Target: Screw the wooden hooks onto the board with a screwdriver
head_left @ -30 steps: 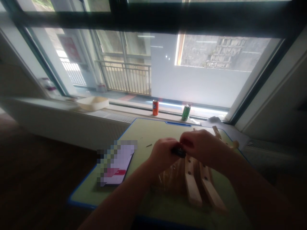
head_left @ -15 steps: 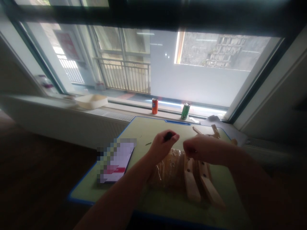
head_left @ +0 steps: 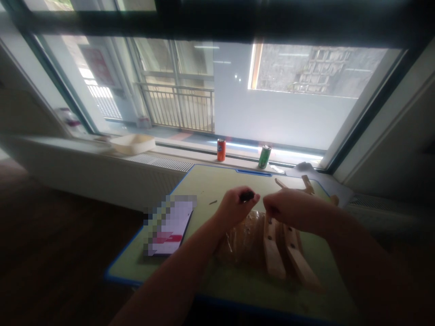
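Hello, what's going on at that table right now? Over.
Left hand pinching small dark piece. Right hand curled over wooden slats, grip unclear. Plastic bag beneath both.

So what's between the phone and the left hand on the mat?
In the head view, mostly bare green mat between the phone and the left hand, which pinches a small dark piece. One thin sliver lies there, nearer the hand.

On the worktop [head_left: 210,181], a phone [head_left: 170,226] lies at the left edge. A bag [head_left: 241,237] and wooden slats [head_left: 273,251] lie side by side near the middle, the bag to the left. The left hand [head_left: 234,209], pinching a small object [head_left: 247,196], and the right hand [head_left: 288,209] hang above them. Behind the worktop, two cans [head_left: 221,150] stand on the windowsill [head_left: 241,159].
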`<state>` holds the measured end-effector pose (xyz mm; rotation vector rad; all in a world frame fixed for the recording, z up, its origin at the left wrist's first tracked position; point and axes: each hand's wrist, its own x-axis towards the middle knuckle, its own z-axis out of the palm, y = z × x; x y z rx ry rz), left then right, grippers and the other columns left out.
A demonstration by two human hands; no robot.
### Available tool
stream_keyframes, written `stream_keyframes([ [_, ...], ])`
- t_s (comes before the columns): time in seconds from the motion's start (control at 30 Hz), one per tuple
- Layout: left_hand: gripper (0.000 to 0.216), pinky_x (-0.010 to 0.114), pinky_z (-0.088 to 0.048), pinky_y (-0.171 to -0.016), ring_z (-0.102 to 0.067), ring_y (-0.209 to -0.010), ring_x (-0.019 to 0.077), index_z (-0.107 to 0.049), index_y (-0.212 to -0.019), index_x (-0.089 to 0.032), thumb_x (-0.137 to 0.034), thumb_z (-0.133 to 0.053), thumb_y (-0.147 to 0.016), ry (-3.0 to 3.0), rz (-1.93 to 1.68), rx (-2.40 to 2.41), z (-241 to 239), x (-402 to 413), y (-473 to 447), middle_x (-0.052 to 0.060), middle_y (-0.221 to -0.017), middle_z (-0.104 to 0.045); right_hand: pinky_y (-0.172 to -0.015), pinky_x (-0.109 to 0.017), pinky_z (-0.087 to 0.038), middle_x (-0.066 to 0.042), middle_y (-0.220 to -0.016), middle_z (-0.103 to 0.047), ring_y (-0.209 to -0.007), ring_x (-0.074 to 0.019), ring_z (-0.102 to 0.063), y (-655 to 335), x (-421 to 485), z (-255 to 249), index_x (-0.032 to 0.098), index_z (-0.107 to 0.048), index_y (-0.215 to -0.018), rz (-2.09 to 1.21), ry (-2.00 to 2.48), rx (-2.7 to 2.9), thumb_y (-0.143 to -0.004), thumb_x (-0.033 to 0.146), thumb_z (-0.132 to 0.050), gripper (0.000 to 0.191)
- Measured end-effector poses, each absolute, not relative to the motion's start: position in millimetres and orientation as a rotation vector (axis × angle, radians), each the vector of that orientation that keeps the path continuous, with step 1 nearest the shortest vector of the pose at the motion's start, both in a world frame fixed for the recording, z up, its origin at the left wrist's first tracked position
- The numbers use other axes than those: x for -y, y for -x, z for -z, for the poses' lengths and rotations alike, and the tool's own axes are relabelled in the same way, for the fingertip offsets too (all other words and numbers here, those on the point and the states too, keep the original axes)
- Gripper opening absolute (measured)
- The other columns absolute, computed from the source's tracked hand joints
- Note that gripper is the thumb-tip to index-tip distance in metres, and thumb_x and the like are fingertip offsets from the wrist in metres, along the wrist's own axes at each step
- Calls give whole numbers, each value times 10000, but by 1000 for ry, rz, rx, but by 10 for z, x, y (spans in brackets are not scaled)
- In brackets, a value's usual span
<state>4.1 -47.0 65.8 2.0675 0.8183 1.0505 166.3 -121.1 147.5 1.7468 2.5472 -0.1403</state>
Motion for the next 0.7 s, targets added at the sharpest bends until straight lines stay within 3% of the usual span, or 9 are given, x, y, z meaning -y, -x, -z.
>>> stream_keyframes([
  [0.27,170,225,-391,-619,-540,-675,116,-645,-815,-144,-286,-572,-756,-2262,-889,-664,-637,516,-19,9,-733,-629,-512,-233,-350,-48,-691,-647,-594,-147,-571,-1571,1192,-1407,158,-643,-690,142,-1661,-2520,-710,43,-512,175],
  [0.5,184,246,-416,-689,-579,-740,135,-687,-884,-196,-220,-582,-735,-2453,-581,-395,-666,576,9,16,-867,-654,-445,-215,-282,8,-617,-616,-536,-120,-541,-1578,1215,-1499,188,-652,-666,177,-1725,-2422,-673,79,-553,148],
  [0.7,238,246,-425,-703,-589,-772,145,-671,-937,-200,-284,-637,-718,-2429,-552,-349,-668,556,16,15,-881,-652,-460,-229,-305,-31,-633,-642,-537,-132,-535,-1588,1220,-1483,179,-662,-658,152,-1672,-2467,-681,55,-553,166],
])
